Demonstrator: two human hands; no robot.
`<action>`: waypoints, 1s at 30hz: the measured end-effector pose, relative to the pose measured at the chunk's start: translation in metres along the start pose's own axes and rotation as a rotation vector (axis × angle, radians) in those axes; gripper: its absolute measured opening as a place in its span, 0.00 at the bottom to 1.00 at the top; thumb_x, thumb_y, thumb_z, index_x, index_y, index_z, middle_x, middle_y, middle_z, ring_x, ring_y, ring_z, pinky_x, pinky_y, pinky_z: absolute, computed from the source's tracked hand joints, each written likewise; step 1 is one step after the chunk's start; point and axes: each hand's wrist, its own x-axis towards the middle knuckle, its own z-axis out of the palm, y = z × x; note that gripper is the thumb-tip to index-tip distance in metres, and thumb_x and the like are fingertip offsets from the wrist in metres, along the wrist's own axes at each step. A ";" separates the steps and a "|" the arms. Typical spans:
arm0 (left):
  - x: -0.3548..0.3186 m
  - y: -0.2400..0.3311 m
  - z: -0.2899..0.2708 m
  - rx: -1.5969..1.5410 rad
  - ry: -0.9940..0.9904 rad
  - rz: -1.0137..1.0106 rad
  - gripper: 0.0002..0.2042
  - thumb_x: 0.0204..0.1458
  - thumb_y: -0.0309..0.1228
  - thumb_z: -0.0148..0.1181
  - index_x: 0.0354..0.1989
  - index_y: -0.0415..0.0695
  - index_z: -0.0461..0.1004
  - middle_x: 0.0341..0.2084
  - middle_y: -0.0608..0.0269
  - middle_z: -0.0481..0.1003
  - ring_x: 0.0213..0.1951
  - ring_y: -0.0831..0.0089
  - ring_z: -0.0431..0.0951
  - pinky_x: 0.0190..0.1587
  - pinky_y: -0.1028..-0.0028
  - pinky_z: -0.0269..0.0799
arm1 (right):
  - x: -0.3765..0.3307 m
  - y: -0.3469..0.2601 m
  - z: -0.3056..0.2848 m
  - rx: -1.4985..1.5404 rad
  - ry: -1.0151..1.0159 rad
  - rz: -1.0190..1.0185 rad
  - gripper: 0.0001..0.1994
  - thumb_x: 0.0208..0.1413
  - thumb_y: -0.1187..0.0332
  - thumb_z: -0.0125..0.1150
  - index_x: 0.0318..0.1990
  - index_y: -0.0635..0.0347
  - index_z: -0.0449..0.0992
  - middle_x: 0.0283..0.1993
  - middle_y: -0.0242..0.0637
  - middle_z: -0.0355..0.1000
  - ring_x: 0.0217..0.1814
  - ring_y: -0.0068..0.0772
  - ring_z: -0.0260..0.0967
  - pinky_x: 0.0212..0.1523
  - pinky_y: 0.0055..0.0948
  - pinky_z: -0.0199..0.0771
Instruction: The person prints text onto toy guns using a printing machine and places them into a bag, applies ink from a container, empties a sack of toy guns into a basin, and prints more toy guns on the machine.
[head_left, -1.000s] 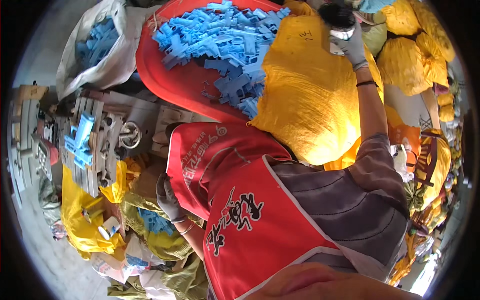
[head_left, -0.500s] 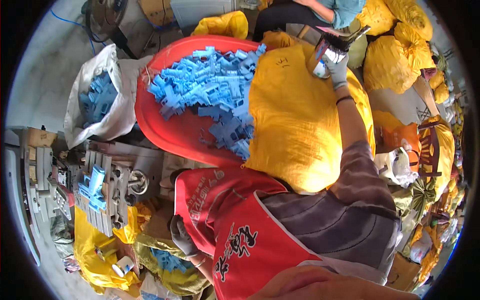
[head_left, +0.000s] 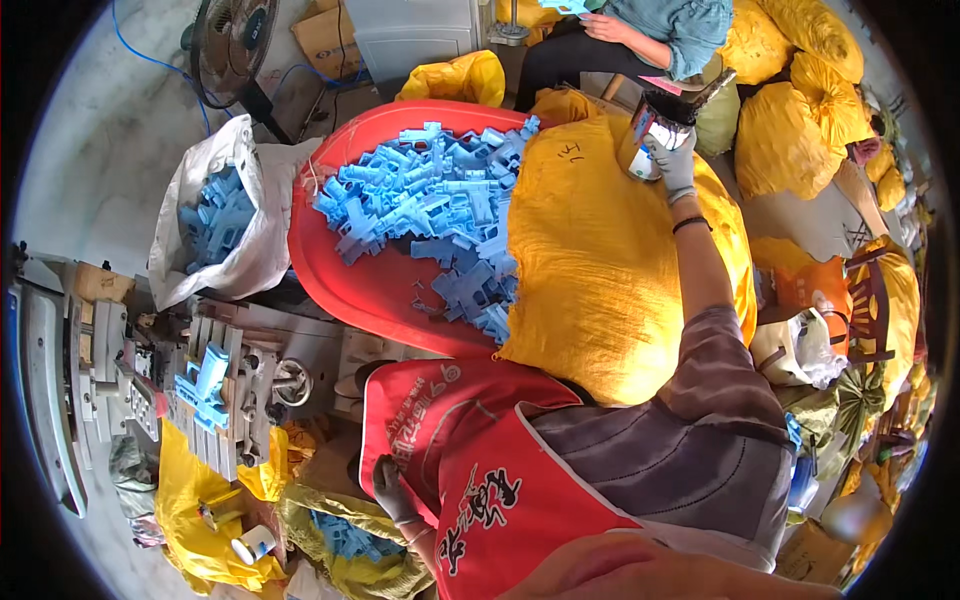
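Note:
My right hand [head_left: 676,160], in a grey glove, reaches far forward and grips a shiny metal can [head_left: 648,133] above a big yellow sack [head_left: 600,260]. The sack lies tipped over a red tub [head_left: 345,270], and several blue plastic parts [head_left: 430,205] are spilled from it into the tub. My left hand [head_left: 392,492], also gloved, hangs low beside my red apron [head_left: 470,470], its fingers curled with nothing seen in them, just above a yellow bag holding blue parts [head_left: 345,540].
A white sack of blue parts [head_left: 215,225] stands left of the tub. A metal machine with a blue part on it [head_left: 205,385] is at the left. Another person [head_left: 640,30] sits at the back among yellow sacks [head_left: 800,120]. A fan [head_left: 235,40] stands far left.
My view has tilted up, so the tub and sack sit lower in the picture. My right hand keeps holding the can over the sack. My left hand stays by the apron.

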 end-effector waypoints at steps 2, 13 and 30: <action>-0.002 0.002 0.006 0.018 -0.001 -0.078 0.15 0.59 0.31 0.50 0.50 0.33 0.71 0.41 0.58 0.76 0.43 0.72 0.74 0.47 0.74 0.70 | -0.001 -0.001 -0.001 -0.003 -0.002 -0.024 0.47 0.39 0.66 0.77 0.63 0.65 0.49 0.55 0.39 0.64 0.54 0.28 0.64 0.53 0.28 0.68; -0.001 0.009 0.016 0.362 0.060 0.086 0.16 0.59 0.33 0.50 0.47 0.33 0.74 0.43 0.53 0.76 0.44 0.66 0.74 0.50 0.71 0.68 | -0.010 -0.017 0.004 -0.046 0.024 -0.047 0.48 0.39 0.65 0.76 0.65 0.65 0.48 0.58 0.40 0.62 0.57 0.30 0.62 0.56 0.28 0.66; -0.054 0.151 0.044 -0.239 -0.094 0.524 0.59 0.26 0.44 0.80 0.67 0.39 0.47 0.63 0.55 0.58 0.63 0.66 0.59 0.62 0.66 0.57 | -0.349 -0.273 0.250 0.714 -1.836 -0.050 0.42 0.39 0.58 0.74 0.61 0.63 0.59 0.60 0.45 0.62 0.63 0.42 0.59 0.63 0.38 0.58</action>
